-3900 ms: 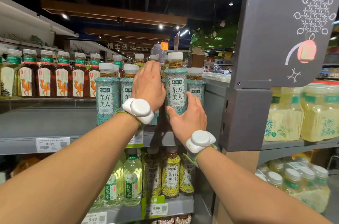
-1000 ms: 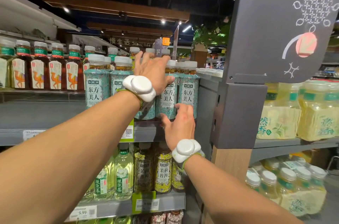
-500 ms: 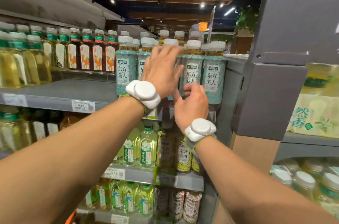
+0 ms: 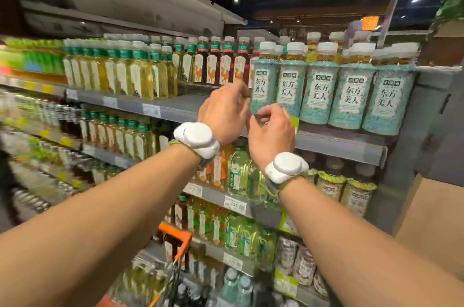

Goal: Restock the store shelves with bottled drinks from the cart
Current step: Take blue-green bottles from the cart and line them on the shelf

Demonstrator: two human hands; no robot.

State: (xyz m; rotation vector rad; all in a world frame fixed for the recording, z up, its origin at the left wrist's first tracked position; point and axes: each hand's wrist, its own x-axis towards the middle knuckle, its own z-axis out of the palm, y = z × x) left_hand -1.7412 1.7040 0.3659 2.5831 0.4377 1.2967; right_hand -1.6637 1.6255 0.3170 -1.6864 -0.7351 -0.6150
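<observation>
On the grey metal shelf (image 4: 339, 142), teal-labelled white-capped tea bottles (image 4: 351, 95) fill the row just beyond our left hand (image 4: 223, 113) and right hand (image 4: 272, 133), whose fingers (image 4: 271, 111) curl loosely, grip unclear; we judge this row done, the orange-handled cart (image 4: 175, 233) below possibly still loaded.

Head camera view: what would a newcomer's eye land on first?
The left hand and right hand, each with a white band on its wrist, meet mid-picture at the leftmost bottle of a teal-labelled row on the upper shelf. Below them an orange cart handle pokes in.
</observation>
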